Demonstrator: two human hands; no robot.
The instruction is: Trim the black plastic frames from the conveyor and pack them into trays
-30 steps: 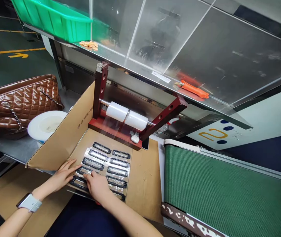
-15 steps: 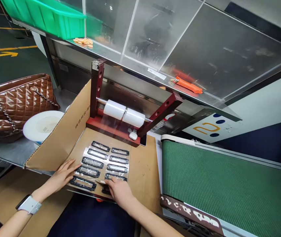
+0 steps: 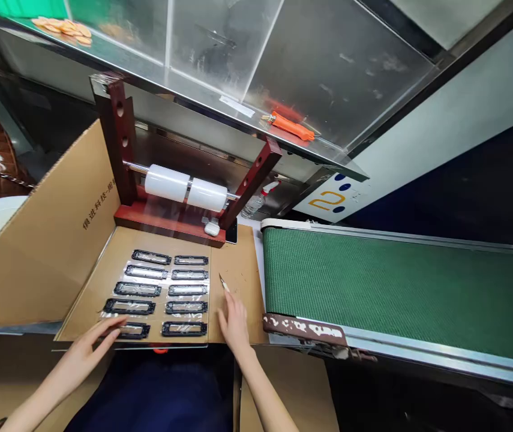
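- A flat, brown cardboard sheet (image 3: 240, 258) is carrying ten slim, black, rectangular frames (image 3: 184, 329), which are lying in two columns of five, left of a straight seam.
- Shiny, clear plastic film (image 3: 187, 299) is showing between the frames.
- The left hand (image 3: 86, 351) is resting its fingertips at the left end of the nearest left-column frame, by the sheet's near left corner. Its thumb and forefinger are showing slightly apart; whether this grip is pinching the frame, I cannot tell.
- The right hand (image 3: 236, 324) is keeping its grip closed around a slim, pale tool with a thin, dark, pointed tip (image 3: 224, 284). It is hovering or resting near the sheet's near edge, right of the seam; the tip is pointing toward the far edge.
- An upright, brown cardboard panel (image 3: 44, 240) is standing along the sheet's left edge.
- A dark red stand (image 3: 166, 230) is sitting at the far edge, holding two white rolls (image 3: 167, 183) on a metal rod.
- A ribbed, green conveyor belt (image 3: 373, 282) is running beyond the right edge.
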